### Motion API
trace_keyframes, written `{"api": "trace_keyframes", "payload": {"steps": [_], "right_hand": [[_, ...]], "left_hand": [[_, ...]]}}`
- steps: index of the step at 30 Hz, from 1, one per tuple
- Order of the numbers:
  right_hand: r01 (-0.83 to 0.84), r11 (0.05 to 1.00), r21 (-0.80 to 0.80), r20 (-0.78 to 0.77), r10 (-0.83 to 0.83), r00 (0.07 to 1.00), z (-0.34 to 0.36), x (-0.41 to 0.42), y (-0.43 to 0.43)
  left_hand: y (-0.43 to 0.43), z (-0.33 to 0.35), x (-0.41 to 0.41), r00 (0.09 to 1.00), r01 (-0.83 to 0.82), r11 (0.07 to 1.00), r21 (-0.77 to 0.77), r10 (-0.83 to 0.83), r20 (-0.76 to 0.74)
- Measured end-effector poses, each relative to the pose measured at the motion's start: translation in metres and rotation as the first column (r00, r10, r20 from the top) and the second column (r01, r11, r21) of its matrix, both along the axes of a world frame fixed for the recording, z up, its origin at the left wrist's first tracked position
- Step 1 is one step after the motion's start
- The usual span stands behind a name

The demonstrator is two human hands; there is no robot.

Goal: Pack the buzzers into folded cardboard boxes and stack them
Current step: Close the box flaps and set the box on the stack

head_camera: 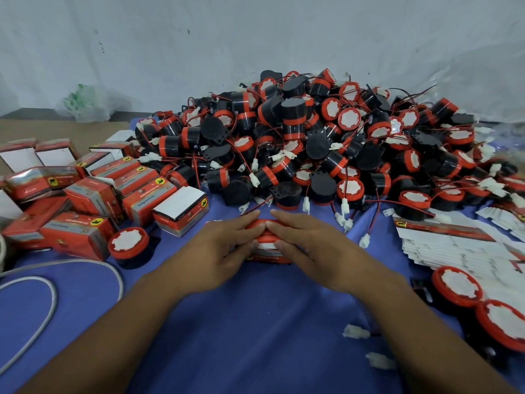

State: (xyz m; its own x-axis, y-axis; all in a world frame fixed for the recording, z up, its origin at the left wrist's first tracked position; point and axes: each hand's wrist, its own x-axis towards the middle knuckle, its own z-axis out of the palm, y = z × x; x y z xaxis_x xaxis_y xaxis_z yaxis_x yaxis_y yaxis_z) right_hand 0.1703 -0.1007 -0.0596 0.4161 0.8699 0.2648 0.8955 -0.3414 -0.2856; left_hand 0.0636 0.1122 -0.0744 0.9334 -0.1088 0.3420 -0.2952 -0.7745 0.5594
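Far left of the box point(268, 259) under your hands, a grey cable point(53, 297) loops over the blue cloth point(255, 322). Nearer the box, still on its left, lies a cluster of folded red boxes point(91, 194); several are closed, those at the back stand with white flaps up, and their contents cannot be seen. One loose buzzer point(128, 243) sits between that cluster and the box. Your left hand point(218, 248) lies over the box's left half, fingers nearly straight and pressing down, thumb on the near side. The box rests on the cloth; the red curved rim of a buzzer in the box point(265, 223) shows between your fingertips, the rest hidden. Your right hand point(312, 248) mirrors the left on the right half, fingers extended, tips meeting the left hand's. Behind the box rises the pile of buzzers point(312, 143), black with red caps and wired white plugs. Right of the box lie flat cardboard blanks point(454, 247), and nearer you, two more buzzers point(457, 285).
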Motion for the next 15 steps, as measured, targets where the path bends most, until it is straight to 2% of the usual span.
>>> {"api": "trace_keyframes", "payload": {"steps": [4, 6, 8, 10, 13, 14, 15], "right_hand": [[-0.024, 1.0, -0.02, -0.021, 0.024, 0.999, -0.003, -0.002, -0.003], [-0.031, 0.999, -0.009, -0.038, 0.031, 0.999, -0.006, -0.003, -0.005], [-0.04, 0.999, 0.005, -0.068, 0.04, 0.997, -0.009, -0.004, -0.005], [-0.056, 0.996, 0.072, -0.109, 0.063, 0.992, -0.012, -0.003, -0.005], [-0.069, 0.944, 0.321, -0.083, 0.101, 0.991, -0.02, -0.001, 0.001], [-0.026, 0.911, 0.411, -0.14, 0.091, 0.986, -0.023, -0.001, 0.001], [0.054, 0.875, 0.481, -0.267, 0.088, 0.96, -0.023, -0.002, 0.001]], "left_hand": [[0.0, 0.003, -0.001, 0.992, -0.03, 0.967, 0.254, -0.002, 0.124], [-0.001, 0.001, 0.0, 0.989, -0.066, 0.948, 0.312, 0.02, 0.149], [-0.004, -0.003, 0.0, 0.987, -0.076, 0.955, 0.286, 0.032, 0.156], [-0.007, -0.003, 0.001, 0.987, -0.035, 0.986, 0.161, 0.009, 0.159], [-0.006, 0.0, -0.001, 0.99, -0.046, 0.997, 0.064, 0.037, 0.137], [-0.006, 0.0, -0.001, 0.99, -0.062, 0.996, 0.067, 0.053, 0.128], [-0.005, -0.001, 0.0, 0.991, -0.077, 0.994, 0.076, 0.068, 0.113]]}}
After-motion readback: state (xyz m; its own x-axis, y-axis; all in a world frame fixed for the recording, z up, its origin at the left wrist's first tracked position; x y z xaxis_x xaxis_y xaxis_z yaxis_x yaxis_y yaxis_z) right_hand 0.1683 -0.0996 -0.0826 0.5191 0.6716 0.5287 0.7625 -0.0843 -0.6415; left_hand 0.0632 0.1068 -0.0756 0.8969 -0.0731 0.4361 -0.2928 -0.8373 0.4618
